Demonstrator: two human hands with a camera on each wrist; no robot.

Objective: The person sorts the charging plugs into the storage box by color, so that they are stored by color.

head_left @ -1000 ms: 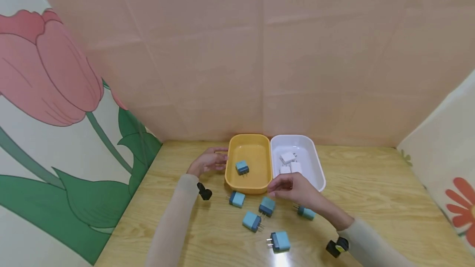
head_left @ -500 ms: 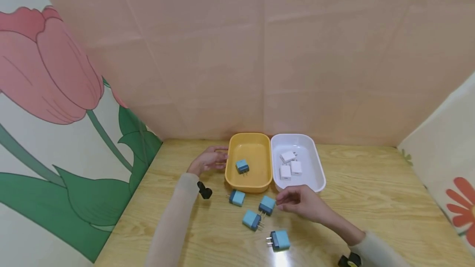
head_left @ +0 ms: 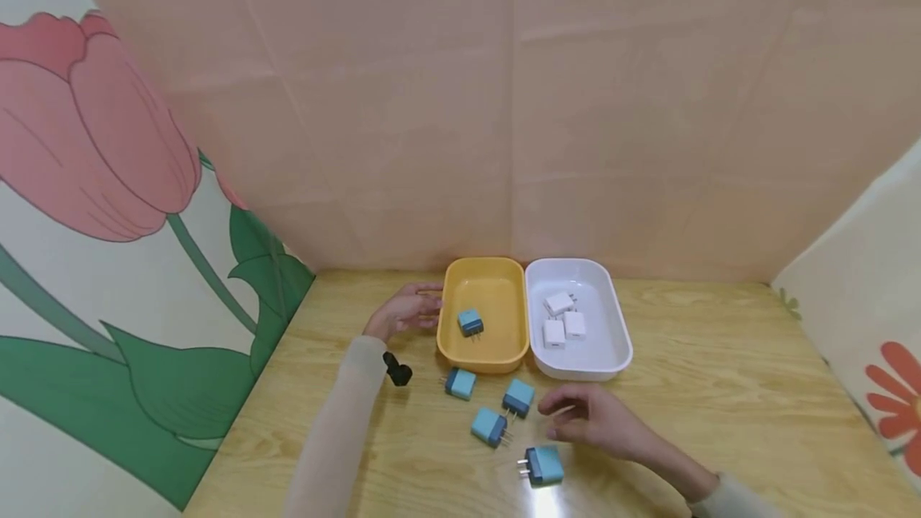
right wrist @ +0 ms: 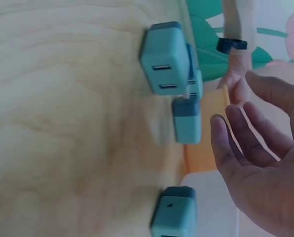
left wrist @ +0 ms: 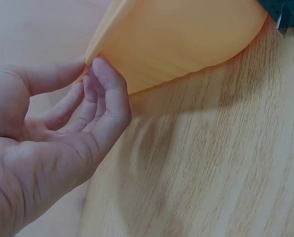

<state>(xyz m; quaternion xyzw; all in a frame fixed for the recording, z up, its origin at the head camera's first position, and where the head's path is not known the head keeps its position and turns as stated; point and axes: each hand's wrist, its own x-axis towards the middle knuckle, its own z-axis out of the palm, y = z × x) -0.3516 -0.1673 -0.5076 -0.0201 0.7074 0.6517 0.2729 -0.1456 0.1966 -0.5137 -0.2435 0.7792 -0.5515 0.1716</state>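
My left hand (head_left: 404,312) is at the left side of the yellow tray (head_left: 484,265). In the left wrist view its thumb and bent fingers (left wrist: 110,84) pinch the tray's rim. One blue charger plug (head_left: 470,321) lies inside that tray. My right hand (head_left: 600,422) hovers over the table, fingers loosely bent and holding nothing. Left of it are several blue charger plugs, among them one (head_left: 518,397) by its fingertips and one (head_left: 544,465) nearer me. Another blue plug (right wrist: 174,215) shows below this hand in the right wrist view; the hand hides it from the head view.
A white tray (head_left: 612,318) stands against the yellow one and holds three white charger plugs (head_left: 558,304). Two more blue plugs lie before the yellow tray, one (head_left: 460,383) close to its front edge, the other (head_left: 489,427) nearer me. A pink cloth (head_left: 504,102) rises behind the table.
My right hand has drawn back from the front of the trays toward me and slightly right, uncovering the white tray's front edge. My left hand stays in place.
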